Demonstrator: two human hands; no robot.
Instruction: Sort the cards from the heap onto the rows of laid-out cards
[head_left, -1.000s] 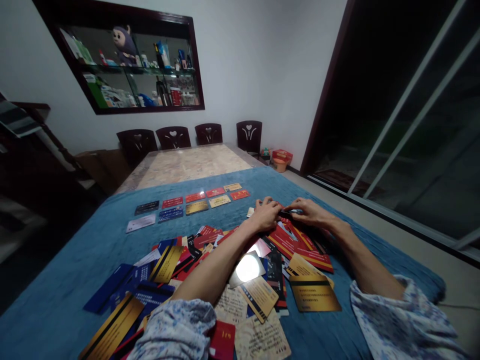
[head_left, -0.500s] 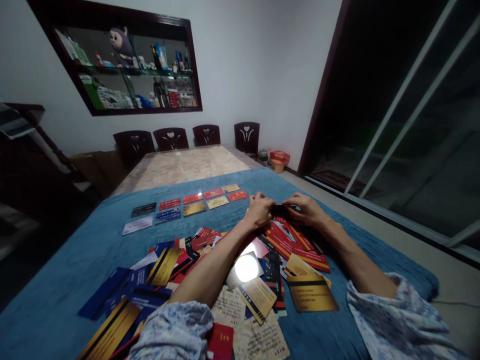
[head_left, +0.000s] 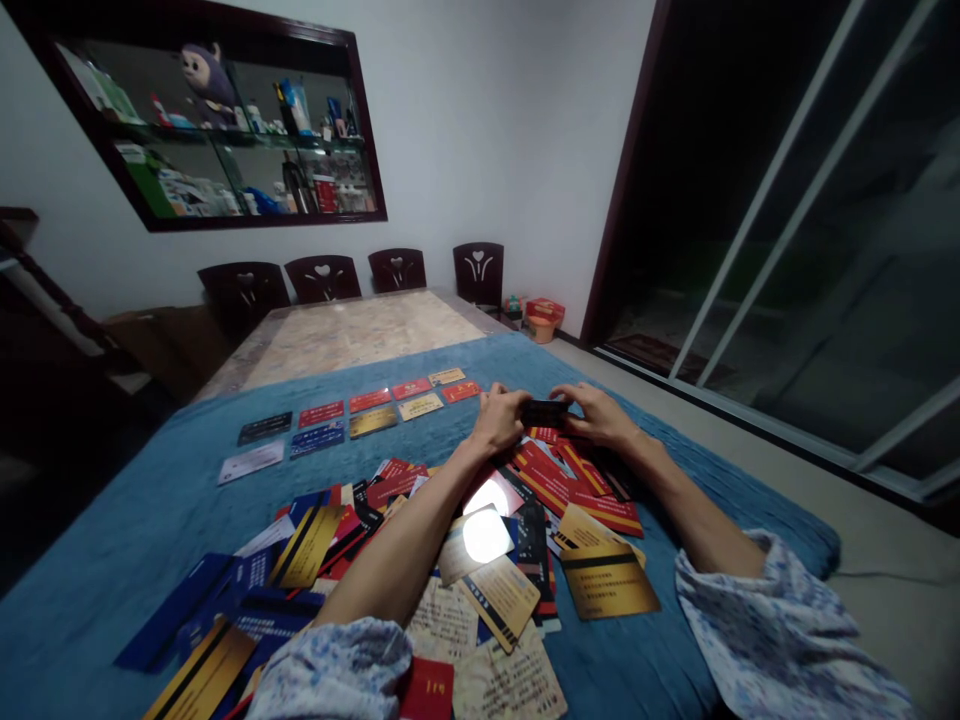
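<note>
Between my two hands is a dark card (head_left: 545, 412), tilted up above the far end of the card pile. My left hand (head_left: 501, 417) pinches its left end, and my right hand (head_left: 594, 412) grips the right end. Below them lies a loose heap of cards: red ones (head_left: 551, 480), dark blue ones (head_left: 184, 610), gold ones (head_left: 609, 580) and a glossy card (head_left: 476, 545) with a bright glare. Beyond my left forearm, two rows of single cards lie flat, among them a black card (head_left: 265, 428), a white card (head_left: 251, 462) and a yellow card (head_left: 421, 406).
A blue cloth (head_left: 90, 560) covers the near part of the table; its far end shows a bare stone-like top (head_left: 367, 325). Dark chairs (head_left: 478, 275) stand behind it. A glass-shelved wall niche (head_left: 255, 140) is at upper left, sliding glass doors (head_left: 810, 250) at right.
The dark card has tilted up so more of its face shows between my hands. The whole view has shifted slightly; the cards on the table appear unmoved.
</note>
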